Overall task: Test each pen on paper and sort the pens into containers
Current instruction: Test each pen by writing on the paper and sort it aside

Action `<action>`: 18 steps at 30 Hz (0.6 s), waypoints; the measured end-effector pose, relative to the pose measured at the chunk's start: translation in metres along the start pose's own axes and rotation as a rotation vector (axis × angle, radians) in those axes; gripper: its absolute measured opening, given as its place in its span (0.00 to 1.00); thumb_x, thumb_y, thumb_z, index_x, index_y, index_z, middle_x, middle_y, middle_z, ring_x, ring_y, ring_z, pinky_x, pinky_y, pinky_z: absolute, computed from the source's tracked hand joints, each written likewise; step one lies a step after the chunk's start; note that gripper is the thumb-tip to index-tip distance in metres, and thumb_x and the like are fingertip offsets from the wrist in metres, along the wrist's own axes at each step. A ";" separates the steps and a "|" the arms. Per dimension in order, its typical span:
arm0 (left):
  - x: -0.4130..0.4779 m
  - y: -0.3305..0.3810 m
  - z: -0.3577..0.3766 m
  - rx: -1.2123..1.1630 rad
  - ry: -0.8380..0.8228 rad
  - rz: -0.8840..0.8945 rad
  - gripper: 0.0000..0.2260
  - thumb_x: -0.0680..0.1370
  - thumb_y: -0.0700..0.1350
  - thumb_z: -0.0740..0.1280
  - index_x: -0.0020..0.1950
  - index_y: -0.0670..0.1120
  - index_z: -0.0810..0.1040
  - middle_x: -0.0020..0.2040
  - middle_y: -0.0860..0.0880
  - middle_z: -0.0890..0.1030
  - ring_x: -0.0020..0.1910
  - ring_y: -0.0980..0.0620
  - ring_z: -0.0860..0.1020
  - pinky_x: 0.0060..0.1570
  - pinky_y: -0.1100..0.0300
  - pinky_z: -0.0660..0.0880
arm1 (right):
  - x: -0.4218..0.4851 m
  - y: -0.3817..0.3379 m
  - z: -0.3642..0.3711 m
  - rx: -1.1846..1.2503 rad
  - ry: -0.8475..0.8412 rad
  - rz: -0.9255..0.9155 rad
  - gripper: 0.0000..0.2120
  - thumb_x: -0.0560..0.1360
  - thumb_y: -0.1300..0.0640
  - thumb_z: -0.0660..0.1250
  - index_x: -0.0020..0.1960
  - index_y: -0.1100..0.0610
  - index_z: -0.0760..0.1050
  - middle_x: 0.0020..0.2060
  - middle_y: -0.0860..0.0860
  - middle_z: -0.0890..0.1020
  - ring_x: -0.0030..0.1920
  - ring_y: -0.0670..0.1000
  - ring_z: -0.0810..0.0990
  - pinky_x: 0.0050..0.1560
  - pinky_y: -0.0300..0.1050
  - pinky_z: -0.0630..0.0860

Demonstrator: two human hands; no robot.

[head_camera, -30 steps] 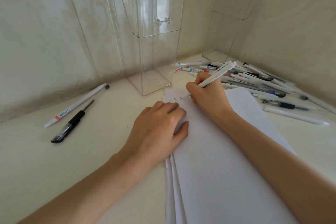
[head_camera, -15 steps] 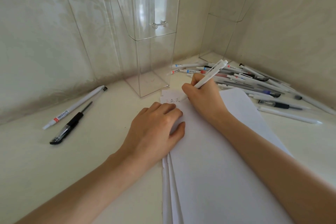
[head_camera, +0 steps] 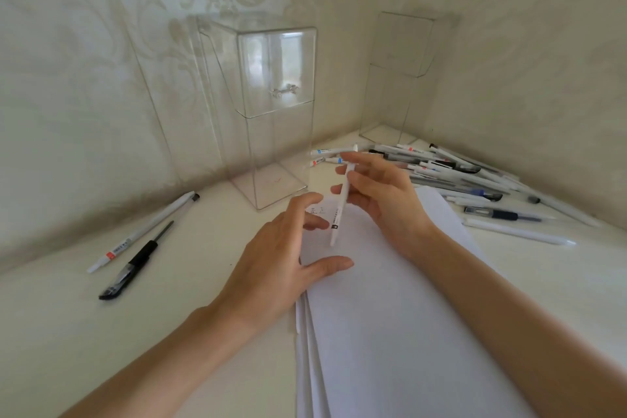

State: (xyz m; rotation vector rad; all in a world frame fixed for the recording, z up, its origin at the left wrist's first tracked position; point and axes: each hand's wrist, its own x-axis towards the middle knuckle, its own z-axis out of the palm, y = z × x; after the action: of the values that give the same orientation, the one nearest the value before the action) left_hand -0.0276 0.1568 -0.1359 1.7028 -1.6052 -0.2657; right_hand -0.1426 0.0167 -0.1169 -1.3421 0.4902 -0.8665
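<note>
Since the earlier frames the right hand [head_camera: 383,200] has lifted the white pen [head_camera: 341,210] off the paper stack [head_camera: 390,316] and turned it nearly upright. It holds the pen between thumb and fingers. The left hand [head_camera: 281,265] has risen, fingers spread and holding nothing, beside the pen. The written test marks are visible, so I judge the testing step finished. The next move calls for dropping this pen into the right clear container [head_camera: 271,112], near the tabletop's [head_camera: 101,349] back edge.
</note>
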 end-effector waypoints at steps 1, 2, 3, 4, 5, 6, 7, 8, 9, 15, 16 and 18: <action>0.001 -0.001 0.000 -0.005 -0.006 0.041 0.32 0.64 0.69 0.64 0.65 0.65 0.58 0.55 0.63 0.75 0.54 0.66 0.71 0.53 0.74 0.64 | -0.001 0.001 0.002 0.012 -0.012 0.011 0.13 0.77 0.71 0.59 0.58 0.62 0.74 0.48 0.60 0.76 0.40 0.52 0.83 0.43 0.41 0.79; 0.001 -0.002 -0.001 0.011 -0.012 0.099 0.31 0.66 0.69 0.64 0.66 0.65 0.60 0.56 0.64 0.74 0.54 0.66 0.71 0.54 0.72 0.65 | -0.002 0.001 0.004 0.010 -0.023 0.024 0.13 0.77 0.71 0.60 0.59 0.63 0.74 0.48 0.60 0.77 0.39 0.53 0.83 0.42 0.41 0.79; 0.002 -0.003 0.000 0.039 -0.016 0.159 0.29 0.67 0.68 0.64 0.66 0.64 0.64 0.56 0.64 0.74 0.54 0.66 0.71 0.55 0.72 0.65 | -0.003 0.001 0.007 0.015 -0.035 0.047 0.12 0.76 0.70 0.61 0.58 0.63 0.74 0.47 0.60 0.77 0.38 0.53 0.83 0.40 0.41 0.79; 0.003 -0.004 0.000 0.052 -0.014 0.196 0.27 0.68 0.67 0.63 0.65 0.61 0.68 0.55 0.64 0.75 0.53 0.66 0.71 0.55 0.72 0.65 | -0.005 0.000 0.009 0.027 -0.051 0.071 0.12 0.76 0.70 0.62 0.57 0.62 0.75 0.46 0.60 0.78 0.38 0.52 0.84 0.38 0.41 0.79; 0.003 -0.006 0.000 0.041 -0.005 0.207 0.24 0.68 0.65 0.63 0.62 0.58 0.73 0.53 0.64 0.76 0.52 0.65 0.72 0.53 0.71 0.65 | -0.006 -0.001 0.012 0.038 -0.070 0.087 0.11 0.75 0.70 0.62 0.56 0.62 0.75 0.46 0.60 0.78 0.37 0.52 0.84 0.37 0.41 0.80; 0.003 -0.008 0.000 0.019 0.009 0.199 0.21 0.68 0.63 0.64 0.58 0.56 0.77 0.49 0.65 0.76 0.51 0.64 0.73 0.52 0.70 0.67 | -0.007 -0.002 0.014 0.040 -0.091 0.096 0.11 0.75 0.70 0.63 0.55 0.61 0.75 0.44 0.59 0.78 0.37 0.52 0.84 0.37 0.41 0.80; 0.004 -0.010 0.000 0.000 0.020 0.190 0.19 0.68 0.63 0.64 0.54 0.55 0.79 0.46 0.65 0.77 0.49 0.63 0.73 0.51 0.69 0.68 | -0.008 -0.002 0.015 0.035 -0.116 0.101 0.10 0.75 0.70 0.63 0.54 0.61 0.76 0.43 0.58 0.78 0.36 0.53 0.84 0.38 0.41 0.80; 0.004 -0.011 0.000 -0.007 0.018 0.181 0.17 0.68 0.63 0.65 0.50 0.56 0.80 0.44 0.65 0.77 0.48 0.63 0.74 0.49 0.68 0.68 | -0.008 -0.002 0.015 0.024 -0.136 0.100 0.10 0.75 0.70 0.63 0.53 0.61 0.76 0.42 0.58 0.78 0.36 0.53 0.84 0.39 0.42 0.80; 0.004 -0.013 0.001 -0.001 0.009 0.179 0.15 0.67 0.63 0.65 0.48 0.57 0.79 0.42 0.63 0.77 0.47 0.62 0.74 0.48 0.67 0.69 | -0.009 -0.003 0.016 0.010 -0.150 0.100 0.10 0.75 0.70 0.63 0.53 0.60 0.76 0.41 0.57 0.78 0.37 0.53 0.84 0.41 0.43 0.81; 0.002 -0.010 0.000 0.001 -0.002 0.153 0.11 0.66 0.57 0.72 0.43 0.54 0.77 0.37 0.56 0.76 0.43 0.59 0.73 0.43 0.64 0.69 | -0.014 -0.010 0.021 -0.067 -0.188 0.055 0.10 0.75 0.70 0.64 0.54 0.60 0.76 0.42 0.54 0.79 0.40 0.55 0.84 0.43 0.43 0.80; 0.000 -0.008 -0.001 0.011 -0.001 0.150 0.10 0.66 0.56 0.72 0.43 0.54 0.77 0.37 0.57 0.75 0.43 0.59 0.72 0.43 0.65 0.69 | -0.016 -0.011 0.023 -0.086 -0.192 0.049 0.10 0.75 0.69 0.64 0.54 0.60 0.76 0.43 0.54 0.80 0.40 0.55 0.84 0.43 0.43 0.80; -0.006 -0.004 -0.003 0.060 0.004 0.144 0.12 0.69 0.59 0.69 0.45 0.53 0.77 0.39 0.59 0.74 0.44 0.60 0.71 0.45 0.66 0.68 | -0.017 -0.013 0.027 -0.187 -0.190 0.043 0.09 0.76 0.67 0.64 0.54 0.59 0.77 0.44 0.55 0.80 0.39 0.53 0.84 0.44 0.44 0.81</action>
State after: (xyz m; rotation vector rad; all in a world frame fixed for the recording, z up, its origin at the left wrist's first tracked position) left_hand -0.0242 0.1633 -0.1382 1.6215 -1.7389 -0.1438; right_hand -0.1363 0.0470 -0.1018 -1.5629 0.4582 -0.6614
